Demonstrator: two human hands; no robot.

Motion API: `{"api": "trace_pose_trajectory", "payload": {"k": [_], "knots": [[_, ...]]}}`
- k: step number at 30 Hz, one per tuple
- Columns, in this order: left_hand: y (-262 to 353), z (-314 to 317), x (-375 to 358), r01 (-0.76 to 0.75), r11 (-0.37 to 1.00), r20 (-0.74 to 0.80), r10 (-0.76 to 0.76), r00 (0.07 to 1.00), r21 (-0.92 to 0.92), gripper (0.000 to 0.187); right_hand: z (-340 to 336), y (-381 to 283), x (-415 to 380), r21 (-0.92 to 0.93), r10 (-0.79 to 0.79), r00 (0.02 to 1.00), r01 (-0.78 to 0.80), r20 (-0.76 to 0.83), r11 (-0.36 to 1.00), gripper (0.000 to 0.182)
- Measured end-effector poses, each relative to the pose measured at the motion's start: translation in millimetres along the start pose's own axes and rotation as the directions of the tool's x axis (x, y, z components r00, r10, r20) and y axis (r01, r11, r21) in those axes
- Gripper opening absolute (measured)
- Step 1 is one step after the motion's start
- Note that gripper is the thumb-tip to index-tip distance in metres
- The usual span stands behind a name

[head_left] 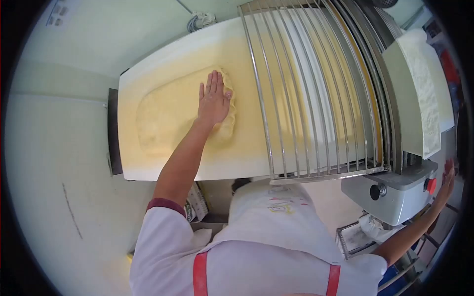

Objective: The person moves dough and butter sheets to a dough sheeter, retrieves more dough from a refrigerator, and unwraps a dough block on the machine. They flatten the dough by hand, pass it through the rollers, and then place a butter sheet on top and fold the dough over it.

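Note:
A thick slab of pale yellow dough (170, 108) lies on the white belt (232, 165) of a dough sheeter, its right edge uneven and folded-looking. My left hand (214, 102) rests flat on the dough near that right edge, fingers stretched out and thumb apart. Far to the right, my right hand (447, 180) is beside the sheeter's grey control box (395, 200), with its fingers extended upward. It appears to hold nothing, though it is small and near the dark rim of the view. A red button (431, 186) sits on the box, close to that hand.
A metal bar guard (323, 176) covers the belt right of the dough. Beyond the rollers stands a long tray of white flour (428, 98). A wall (54, 163) is on the left. Below the control box is a wire basket (348, 237).

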State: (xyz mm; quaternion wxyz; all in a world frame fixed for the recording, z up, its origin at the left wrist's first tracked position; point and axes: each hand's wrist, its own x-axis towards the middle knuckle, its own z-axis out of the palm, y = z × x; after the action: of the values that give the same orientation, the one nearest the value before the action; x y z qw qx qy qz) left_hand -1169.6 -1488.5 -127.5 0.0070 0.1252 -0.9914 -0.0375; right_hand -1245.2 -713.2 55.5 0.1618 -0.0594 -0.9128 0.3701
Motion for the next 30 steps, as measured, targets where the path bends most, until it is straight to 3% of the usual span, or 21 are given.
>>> {"api": "trace_pose_trajectory", "payload": {"k": [2,5,6,7,9,11,13,16,19,22,25,27,30], "knots": [[-2,-1,4,0.001,1.000,-0.009,-0.001,1.000,0.011,0.066,15,12,19,0.155,0.102,0.974,-0.135,0.204,0.979,0.057],[-1,-6,1,-0.015,0.999,0.005,0.015,1.000,-0.052,0.066,30,88,42,0.227,0.023,0.774,-0.214,0.633,0.950,0.060],[-1,-3,-8,-0.019,0.978,-0.109,-0.004,0.994,-0.209,0.063,44,103,38,0.496,-0.192,0.738,-0.216,0.647,0.841,0.057],[1,2,-21,-0.049,0.931,-0.219,-0.034,0.975,-0.363,0.061,50,110,31,0.565,-0.232,0.733,-0.242,0.639,0.789,0.056],[29,-8,-48,-0.119,0.786,-0.413,-0.184,0.892,-0.607,0.057,58,120,25,0.612,-0.190,0.778,-0.291,0.599,0.735,0.056],[85,-21,-124,-0.153,0.613,-0.484,-0.419,0.768,-0.775,0.052,66,132,27,0.642,-0.142,0.803,-0.341,0.579,0.687,0.055],[127,-5,-197,-0.064,0.595,-0.486,-0.585,0.650,-0.801,0.048,73,145,36,0.676,-0.115,0.817,-0.379,0.566,0.632,0.054],[191,40,-302,0.039,0.452,-0.377,-0.785,0.492,-0.891,0.045,84,160,54,0.720,-0.111,0.820,-0.419,0.562,0.553,0.054],[273,58,-372,0.181,0.390,-0.280,-0.853,0.441,-0.903,0.045,98,171,73,0.742,-0.126,0.801,-0.465,0.585,0.483,0.053],[355,62,-402,0.010,0.138,-0.117,-0.879,0.463,-0.990,0.042,93,113,43,0.714,-0.110,0.744,-0.574,0.659,0.400,0.046],[434,64,-410,0.002,0.128,-0.093,-0.732,0.675,-0.992,0.038,104,118,57,0.739,-0.311,0.718,-0.407,0.622,0.537,0.044],[498,45,-401,0.020,0.172,-0.077,-0.542,0.837,-0.985,0.038,87,92,45,0.722,-0.312,0.703,-0.409,0.640,0.559,0.042],[592,17,-371,-0.137,0.390,-0.270,-0.312,0.911,-0.911,0.041,85,80,43,0.752,-0.427,0.655,-0.351,0.623,0.559,0.039]]}}
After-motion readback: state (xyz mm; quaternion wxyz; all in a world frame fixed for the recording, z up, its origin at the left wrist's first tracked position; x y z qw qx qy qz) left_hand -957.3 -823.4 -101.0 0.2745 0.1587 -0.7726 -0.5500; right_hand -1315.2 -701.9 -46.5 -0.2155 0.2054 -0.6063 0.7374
